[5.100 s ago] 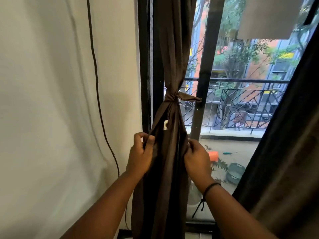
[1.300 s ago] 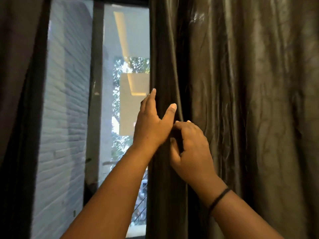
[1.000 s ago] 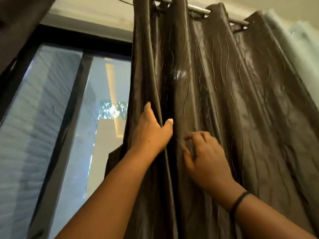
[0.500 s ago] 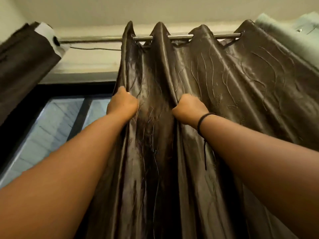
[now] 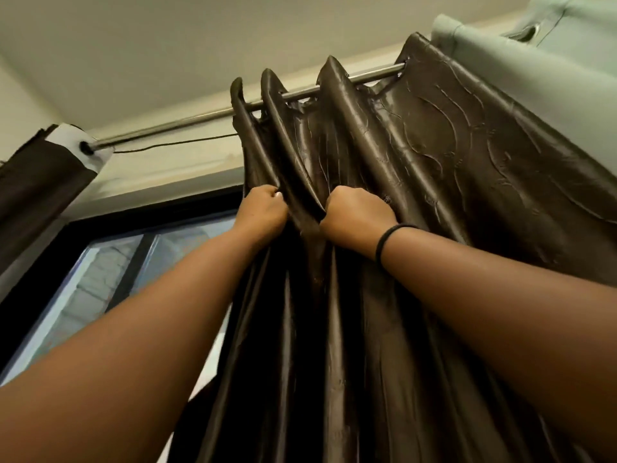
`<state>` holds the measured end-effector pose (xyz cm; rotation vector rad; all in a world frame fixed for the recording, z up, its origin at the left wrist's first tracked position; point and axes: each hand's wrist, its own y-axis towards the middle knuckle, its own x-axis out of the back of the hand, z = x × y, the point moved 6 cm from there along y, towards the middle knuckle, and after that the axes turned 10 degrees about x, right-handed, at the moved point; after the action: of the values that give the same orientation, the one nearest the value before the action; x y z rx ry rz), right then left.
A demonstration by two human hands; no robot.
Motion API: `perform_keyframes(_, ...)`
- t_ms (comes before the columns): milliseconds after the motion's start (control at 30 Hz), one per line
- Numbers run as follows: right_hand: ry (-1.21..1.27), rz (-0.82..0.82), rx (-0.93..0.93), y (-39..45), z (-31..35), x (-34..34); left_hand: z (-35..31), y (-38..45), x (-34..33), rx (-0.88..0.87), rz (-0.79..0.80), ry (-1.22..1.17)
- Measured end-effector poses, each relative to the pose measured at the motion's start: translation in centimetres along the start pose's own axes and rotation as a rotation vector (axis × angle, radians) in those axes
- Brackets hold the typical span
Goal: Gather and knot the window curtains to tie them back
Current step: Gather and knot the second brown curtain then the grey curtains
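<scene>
A shiny dark brown curtain (image 5: 417, 202) hangs in folds from a metal rod (image 5: 173, 127) near the ceiling. Both arms reach up to it. My left hand (image 5: 262, 213) grips the curtain's left edge fold in a fist. My right hand (image 5: 357, 217) grips the fold beside it, a black band on its wrist. The two fists are close together, one fold between them. A second dark brown curtain (image 5: 36, 185) hangs at the far left end of the rod.
A pale green curtain (image 5: 534, 61) hangs at the right of the brown one. The black-framed window (image 5: 110, 272) lies at the lower left, a brick wall outside. A thin dark cable (image 5: 173, 144) runs below the rod.
The view has tilted up further toward the rod. The curtain's left folds have bunched closer together toward the right, with both fists still holding them.
</scene>
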<state>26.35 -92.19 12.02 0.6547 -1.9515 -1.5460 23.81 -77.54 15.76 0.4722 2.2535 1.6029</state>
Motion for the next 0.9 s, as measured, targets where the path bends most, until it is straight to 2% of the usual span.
perform_keyframes(167, -0.036, -0.026, 0.057, -1.3, -2.7, 2.3, -4.7, -1.8, -3.7, 0.021, 0.016, -0.054)
perform_keyframes(233, -0.046, -0.168, 0.080, -1.8, -3.1, 4.7, -5.0, -1.7, -3.7, 0.100, 0.031, -0.112)
perform_keyframes(300, -0.265, -0.327, 0.058, -2.2, -3.7, 7.4, -4.9, -2.0, -3.3, 0.150, 0.070, -0.123)
perform_keyframes(333, -0.347, -0.331, -0.007, -2.3, -4.4, 8.1, -4.8, -2.2, -3.2, 0.157, 0.090, -0.105)
perform_keyframes(367, -0.342, -0.274, -0.103, -2.2, -5.4, 8.4, -4.6, -2.2, -2.9, 0.162, 0.102, -0.074)
perform_keyframes(433, -0.113, -0.107, -0.281, -1.9, -7.3, 7.6, -4.1, -2.3, -2.3, 0.160, 0.116, 0.024)
perform_keyframes(500, 0.103, 0.024, -0.351, -1.4, -7.4, 6.4, -3.7, -2.7, -1.5, 0.134, 0.112, 0.158)
perform_keyframes(533, 0.139, 0.039, -0.343, -1.2, -7.2, 6.1, -3.6, -2.9, -1.2, 0.106, 0.088, 0.231)
perform_keyframes(600, 0.076, -0.005, -0.257, -0.1, -5.8, 5.2, -2.8, -2.8, -0.1, 0.037, 0.024, 0.371)
perform_keyframes(733, -0.111, -0.067, -0.133, 1.3, -3.1, 3.3, -1.5, -3.1, 1.3, -0.072, 0.020, 0.490)
perform_keyframes(900, -0.265, -0.064, -0.183, 2.7, -0.3, 0.2, 1.3, -3.6, 2.9, -0.163, 0.086, 0.491)
